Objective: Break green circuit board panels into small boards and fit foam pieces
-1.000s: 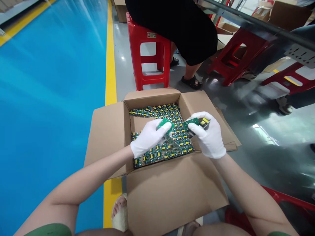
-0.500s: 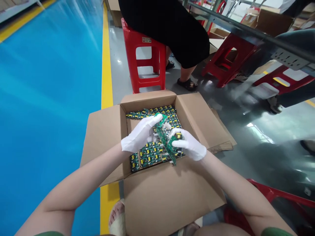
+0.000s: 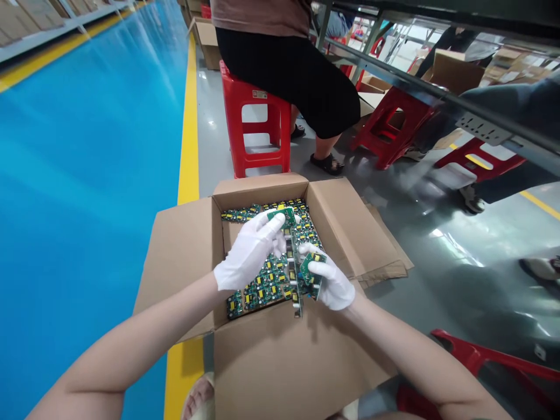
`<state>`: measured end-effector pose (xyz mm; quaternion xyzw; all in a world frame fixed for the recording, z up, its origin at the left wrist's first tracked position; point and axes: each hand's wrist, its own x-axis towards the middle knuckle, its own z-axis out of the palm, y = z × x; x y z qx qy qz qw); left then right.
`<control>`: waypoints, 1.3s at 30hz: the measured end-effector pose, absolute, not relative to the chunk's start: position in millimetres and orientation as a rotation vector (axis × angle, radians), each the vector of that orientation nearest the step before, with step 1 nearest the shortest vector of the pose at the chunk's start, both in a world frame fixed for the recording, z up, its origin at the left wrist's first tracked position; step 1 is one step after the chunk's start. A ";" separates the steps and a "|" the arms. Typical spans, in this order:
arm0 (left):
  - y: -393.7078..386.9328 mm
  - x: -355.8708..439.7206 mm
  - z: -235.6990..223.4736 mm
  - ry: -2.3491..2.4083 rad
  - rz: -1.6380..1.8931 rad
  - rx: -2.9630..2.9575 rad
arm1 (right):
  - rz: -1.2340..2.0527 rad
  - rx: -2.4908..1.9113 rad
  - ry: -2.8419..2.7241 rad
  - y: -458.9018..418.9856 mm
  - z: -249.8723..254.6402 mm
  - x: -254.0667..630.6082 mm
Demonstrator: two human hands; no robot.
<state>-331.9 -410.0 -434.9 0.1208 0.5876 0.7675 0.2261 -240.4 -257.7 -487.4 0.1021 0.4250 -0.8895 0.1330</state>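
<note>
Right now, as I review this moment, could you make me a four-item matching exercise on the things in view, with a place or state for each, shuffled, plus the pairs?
Things
1. Left hand
2. Cardboard box
3. Red stool just beyond the box
4. Blue floor

Place or state
A. Open, with circuit boards inside
B. Left of the nearer yellow line
C. White-gloved, holding a green board
D. Under a seated person

Pairs: 1-C, 2-A, 3-D, 4-B

We see that the gloves [image 3: 245,256] are plain white, and the green circuit boards [image 3: 262,284], spotted with yellow, make a repeating pattern inside the brown carton [image 3: 297,361]. The stools [image 3: 256,128] are red, and a yellow stripe [image 3: 188,134] borders the blue floor [image 3: 105,157].
</note>
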 end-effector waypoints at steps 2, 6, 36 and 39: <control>-410.9 -326.5 -429.5 1.762 2.127 0.421 | -2.638 0.293 1.123 -258.2 -492.9 -236.4; -421.4 -319.5 -417.3 2.255 2.030 0.987 | -2.665 0.281 1.102 -252.6 -495.9 -231.5; -444.3 -297.1 -377.4 2.669 1.574 1.546 | -2.689 0.391 1.120 -238.5 -473.2 -230.9; -445.5 -297.0 -377.0 2.678 1.572 1.553 | -2.666 0.372 1.143 -239.5 -471.1 -231.2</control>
